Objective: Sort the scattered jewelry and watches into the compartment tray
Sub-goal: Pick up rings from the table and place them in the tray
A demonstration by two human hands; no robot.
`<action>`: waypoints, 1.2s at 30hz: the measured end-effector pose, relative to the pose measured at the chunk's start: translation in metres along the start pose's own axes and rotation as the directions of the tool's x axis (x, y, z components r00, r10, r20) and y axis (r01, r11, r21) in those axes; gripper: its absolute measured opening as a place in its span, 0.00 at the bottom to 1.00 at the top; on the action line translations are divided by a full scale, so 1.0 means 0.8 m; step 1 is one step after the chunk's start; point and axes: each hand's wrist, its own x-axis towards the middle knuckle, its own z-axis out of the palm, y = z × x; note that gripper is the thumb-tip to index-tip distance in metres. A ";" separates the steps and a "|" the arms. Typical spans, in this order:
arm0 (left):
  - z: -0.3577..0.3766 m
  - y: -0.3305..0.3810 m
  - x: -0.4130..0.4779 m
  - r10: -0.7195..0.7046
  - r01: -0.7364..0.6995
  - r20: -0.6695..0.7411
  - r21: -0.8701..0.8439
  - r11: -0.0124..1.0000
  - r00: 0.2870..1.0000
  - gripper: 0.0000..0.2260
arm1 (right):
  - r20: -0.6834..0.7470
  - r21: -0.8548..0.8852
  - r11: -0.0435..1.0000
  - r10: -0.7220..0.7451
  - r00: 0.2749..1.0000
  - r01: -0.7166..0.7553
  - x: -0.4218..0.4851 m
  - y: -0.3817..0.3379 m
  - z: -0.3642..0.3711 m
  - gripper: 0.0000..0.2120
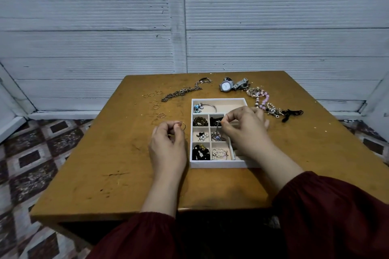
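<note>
"Now, the hands: condition of each?"

"Left hand (pixel 168 143) rests on the table (pixel 105 174) just beside the left wall of the compartment tray (pixel 210 164). Its fingers are curled, with thumb and forefinger pinching a thin gold ring (pixel 182 126). Right hand (pixel 244 130) is over the tray, fingers curled. The tips pinch the top of a silver piece (pixel 216 136) whose lower part lies in the middle small compartment of the right column."

"Tray placement and orientation?"

"Mid-table, slightly toward the right edge. Its long axis runs from near edge to far edge. The one long compartment, holding a bangle (pixel 207 106), points at the far edge. The right-hand section is hidden under the right hand."

"Risks noted?"

"Three, in my judgement. First, the silver piece may drape over a divider if released high, since the neighbouring compartments are occupied. Second, the ring is thin, and a loose pinch would let it roll toward the left edge. Third, unsorted stock lies out where a reaching sleeve could drag it. That stock is a watch (pixel 226 86) and chain necklace (pixel 181 92) near the far edge, loose rings (pixel 155 105) toward the left edge, and pink beads (pixel 263 99) just beside the tray's far right corner."
</note>
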 end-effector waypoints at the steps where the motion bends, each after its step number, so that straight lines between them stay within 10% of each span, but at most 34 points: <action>1: 0.000 0.001 0.000 0.001 -0.001 0.001 -0.003 1.000 1.000 0.06 | -0.002 -0.026 1.000 -0.009 1.000 0.009 0.000 0.001 0.000 0.05; 12: 0.001 -0.001 0.001 -0.019 0.019 0.007 -0.018 1.000 1.000 0.06 | 0.013 -0.305 0.951 -0.046 0.999 0.048 -0.006 -0.003 0.002 0.07; 36: 0.000 0.011 -0.006 0.097 -0.102 0.092 0.050 0.994 0.991 0.06 | -0.117 -0.260 0.958 0.096 0.988 -0.123 -0.019 0.030 -0.038 0.14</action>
